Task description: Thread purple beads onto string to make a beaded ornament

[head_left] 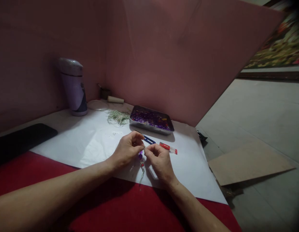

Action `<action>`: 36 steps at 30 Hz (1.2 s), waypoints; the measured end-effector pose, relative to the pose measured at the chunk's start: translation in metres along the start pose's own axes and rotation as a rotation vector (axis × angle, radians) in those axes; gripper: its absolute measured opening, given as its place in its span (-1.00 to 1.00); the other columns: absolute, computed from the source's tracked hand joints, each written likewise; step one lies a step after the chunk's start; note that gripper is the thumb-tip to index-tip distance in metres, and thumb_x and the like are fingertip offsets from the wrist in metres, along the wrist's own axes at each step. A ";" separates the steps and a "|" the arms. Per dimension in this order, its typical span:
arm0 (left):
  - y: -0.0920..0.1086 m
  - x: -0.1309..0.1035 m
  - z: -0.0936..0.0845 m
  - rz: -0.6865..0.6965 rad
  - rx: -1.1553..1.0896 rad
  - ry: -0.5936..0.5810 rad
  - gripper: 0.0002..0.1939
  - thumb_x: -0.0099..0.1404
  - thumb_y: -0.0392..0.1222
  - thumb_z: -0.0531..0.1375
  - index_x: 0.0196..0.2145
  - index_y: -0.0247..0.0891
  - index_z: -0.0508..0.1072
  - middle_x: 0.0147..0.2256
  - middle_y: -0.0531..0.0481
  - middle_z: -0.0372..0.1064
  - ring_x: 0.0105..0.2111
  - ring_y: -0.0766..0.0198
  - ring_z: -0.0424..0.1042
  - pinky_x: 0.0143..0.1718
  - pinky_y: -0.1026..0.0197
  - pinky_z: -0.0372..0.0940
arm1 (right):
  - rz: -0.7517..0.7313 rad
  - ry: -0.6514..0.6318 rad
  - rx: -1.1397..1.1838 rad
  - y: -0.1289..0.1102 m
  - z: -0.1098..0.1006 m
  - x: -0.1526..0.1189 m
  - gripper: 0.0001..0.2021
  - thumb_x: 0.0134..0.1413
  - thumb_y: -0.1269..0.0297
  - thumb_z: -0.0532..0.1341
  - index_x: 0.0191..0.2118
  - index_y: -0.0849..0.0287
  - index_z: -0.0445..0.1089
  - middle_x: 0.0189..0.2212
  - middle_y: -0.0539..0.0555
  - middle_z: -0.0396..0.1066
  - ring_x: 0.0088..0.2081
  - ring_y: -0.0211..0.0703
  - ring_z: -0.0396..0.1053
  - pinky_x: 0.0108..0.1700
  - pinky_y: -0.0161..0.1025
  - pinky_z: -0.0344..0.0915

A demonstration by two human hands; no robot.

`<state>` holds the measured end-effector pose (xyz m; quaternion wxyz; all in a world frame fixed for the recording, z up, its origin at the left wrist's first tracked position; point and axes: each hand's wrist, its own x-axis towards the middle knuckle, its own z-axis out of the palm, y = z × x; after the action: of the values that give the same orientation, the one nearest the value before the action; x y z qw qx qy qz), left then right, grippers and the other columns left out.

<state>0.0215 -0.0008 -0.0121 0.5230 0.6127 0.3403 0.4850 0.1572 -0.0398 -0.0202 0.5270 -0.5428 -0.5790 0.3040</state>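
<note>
My left hand (130, 146) and my right hand (159, 160) meet over the white sheet, thumbs and forefingers pinched close together. Between them hangs a short beaded string (141, 157) with purple beads and a red one, its pale thread tail dangling toward the red cloth. My left fingers grip its upper end. The right fingertips pinch right beside it, apparently on the thread; the exact contact is too small to see. Just behind the hands lie a blue-handled tool (149, 140) and a red and clear small case (168, 148). A metal tray (151, 128) of purple beads stands beyond.
A tangle of pale green thread (118, 118) lies left of the tray. Farther back are a purple tumbler (73, 87), a cone-shaped spool (116, 99) and a small dark pot (105, 93). A black flat object (26, 138) rests at left. Pink panels (159, 58) wall the table's back.
</note>
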 end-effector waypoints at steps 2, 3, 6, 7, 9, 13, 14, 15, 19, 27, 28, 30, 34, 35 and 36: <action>0.001 -0.001 0.001 0.026 0.064 0.006 -0.77 -0.01 -0.39 0.18 -0.32 -0.29 0.32 -0.52 0.08 0.36 -0.50 0.34 0.34 -0.43 0.28 0.23 | 0.001 -0.004 -0.001 0.001 0.000 0.000 -0.87 -0.10 0.31 0.21 -0.56 0.22 0.33 -0.63 -0.06 0.28 -0.55 -0.29 0.20 -0.47 -0.34 0.19; 0.002 -0.001 0.001 0.036 0.093 0.007 -0.77 0.00 -0.39 0.16 -0.32 -0.29 0.32 -0.52 0.08 0.36 -0.50 0.34 0.33 -0.43 0.28 0.22 | 0.003 -0.005 -0.003 0.001 0.000 0.000 -0.87 -0.10 0.31 0.21 -0.56 0.22 0.33 -0.63 -0.06 0.28 -0.55 -0.29 0.20 -0.47 -0.34 0.18; 0.005 -0.003 0.001 0.050 0.158 0.005 -0.77 0.00 -0.41 0.14 -0.31 -0.29 0.32 -0.51 0.09 0.35 -0.49 0.35 0.32 -0.40 0.26 0.22 | 0.009 0.005 -0.007 0.000 0.000 0.000 -0.87 -0.10 0.30 0.21 -0.56 0.22 0.33 -0.63 -0.06 0.27 -0.55 -0.29 0.20 -0.46 -0.34 0.18; 0.006 -0.003 0.001 0.051 0.170 0.005 -0.77 0.00 -0.41 0.13 -0.31 -0.30 0.32 -0.51 0.09 0.35 -0.49 0.35 0.32 -0.40 0.26 0.22 | 0.009 0.010 -0.006 0.000 0.000 -0.001 -0.87 -0.10 0.30 0.21 -0.56 0.22 0.33 -0.63 -0.06 0.27 -0.54 -0.29 0.20 -0.45 -0.33 0.18; 0.006 -0.003 0.001 0.053 0.180 -0.001 -0.76 0.00 -0.41 0.13 -0.31 -0.30 0.32 -0.52 0.10 0.34 -0.49 0.36 0.30 -0.39 0.26 0.21 | 0.002 0.012 0.001 -0.001 0.001 0.000 -0.87 -0.10 0.30 0.21 -0.55 0.22 0.33 -0.62 -0.06 0.27 -0.53 -0.29 0.20 -0.43 -0.33 0.19; 0.006 -0.003 0.000 0.064 0.180 -0.014 -0.77 0.00 -0.42 0.12 -0.31 -0.30 0.33 -0.52 0.11 0.32 -0.49 0.37 0.29 -0.39 0.26 0.21 | -0.025 0.015 0.019 0.001 0.001 0.001 -0.89 -0.08 0.31 0.20 -0.53 0.20 0.32 -0.59 -0.06 0.28 -0.51 -0.28 0.21 -0.42 -0.33 0.19; 0.006 -0.003 0.000 0.071 0.179 -0.015 -0.77 0.00 -0.42 0.11 -0.32 -0.30 0.34 -0.52 0.10 0.32 -0.49 0.37 0.29 -0.39 0.26 0.21 | -0.030 0.015 0.021 0.002 0.001 0.001 -0.90 -0.07 0.31 0.20 -0.52 0.19 0.31 -0.59 -0.06 0.28 -0.51 -0.28 0.21 -0.42 -0.33 0.19; 0.007 -0.003 0.000 0.076 0.179 -0.016 -0.78 0.00 -0.42 0.11 -0.32 -0.30 0.34 -0.51 0.10 0.32 -0.48 0.37 0.29 -0.39 0.26 0.21 | -0.035 0.014 0.022 0.003 0.000 0.001 -0.90 -0.07 0.32 0.20 -0.51 0.19 0.31 -0.59 -0.06 0.28 -0.50 -0.28 0.21 -0.41 -0.33 0.19; 0.008 -0.004 -0.001 0.068 0.185 -0.011 -0.78 -0.01 -0.42 0.12 -0.33 -0.30 0.34 -0.52 0.09 0.32 -0.48 0.36 0.30 -0.39 0.25 0.21 | -0.062 0.002 0.022 0.005 -0.001 0.001 -0.92 -0.03 0.31 0.20 -0.45 0.19 0.33 -0.54 -0.04 0.32 -0.46 -0.27 0.24 -0.36 -0.31 0.21; 0.008 0.000 0.000 -0.045 0.037 -0.026 -0.82 -0.01 -0.30 0.20 -0.37 -0.35 0.41 -0.45 0.02 0.38 -0.44 0.34 0.33 -0.39 0.28 0.22 | -0.093 -0.006 -0.004 0.004 -0.001 0.001 -0.91 0.01 0.30 0.18 -0.44 0.20 0.34 -0.53 -0.04 0.31 -0.46 -0.28 0.22 -0.39 -0.33 0.18; 0.007 0.001 0.000 -0.065 0.024 -0.031 -0.82 0.00 -0.27 0.20 -0.37 -0.35 0.42 -0.45 0.01 0.39 -0.44 0.34 0.34 -0.39 0.28 0.22 | -0.092 -0.009 0.000 0.004 -0.001 0.001 -0.90 0.01 0.29 0.18 -0.44 0.20 0.34 -0.53 -0.04 0.31 -0.47 -0.28 0.22 -0.39 -0.33 0.18; 0.007 0.001 -0.001 -0.103 0.024 -0.046 -0.84 0.00 -0.23 0.21 -0.41 -0.36 0.44 -0.48 0.01 0.38 -0.48 0.35 0.32 -0.42 0.29 0.20 | -0.091 -0.019 0.004 0.005 -0.001 0.000 -0.89 0.01 0.28 0.19 -0.44 0.19 0.33 -0.53 -0.04 0.31 -0.47 -0.28 0.22 -0.40 -0.33 0.18; 0.007 0.001 -0.001 -0.127 0.012 -0.063 -0.87 0.00 -0.20 0.21 -0.52 -0.34 0.39 -0.59 0.08 0.30 -0.58 0.38 0.27 -0.52 0.30 0.18 | -0.080 -0.023 0.016 0.004 0.000 0.000 -0.88 0.00 0.27 0.20 -0.45 0.19 0.33 -0.53 -0.04 0.31 -0.47 -0.28 0.22 -0.42 -0.34 0.19; 0.006 0.001 -0.001 -0.129 -0.006 -0.058 -0.87 0.01 -0.19 0.21 -0.53 -0.33 0.37 -0.60 0.10 0.28 -0.60 0.38 0.26 -0.53 0.30 0.18 | -0.069 -0.016 0.024 0.003 0.000 0.000 -0.88 -0.01 0.26 0.20 -0.46 0.19 0.33 -0.54 -0.04 0.30 -0.48 -0.28 0.22 -0.43 -0.34 0.18; 0.006 0.001 -0.001 -0.130 -0.022 -0.052 -0.87 0.01 -0.19 0.20 -0.53 -0.32 0.35 -0.62 0.12 0.26 -0.61 0.39 0.25 -0.55 0.30 0.18 | -0.054 -0.009 0.034 0.002 0.000 0.000 -0.87 -0.02 0.25 0.20 -0.46 0.19 0.32 -0.55 -0.05 0.30 -0.50 -0.29 0.22 -0.45 -0.35 0.18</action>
<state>0.0206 -0.0013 -0.0058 0.5689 0.5959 0.3601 0.4377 0.1577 -0.0396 -0.0225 0.5415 -0.5166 -0.5907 0.3017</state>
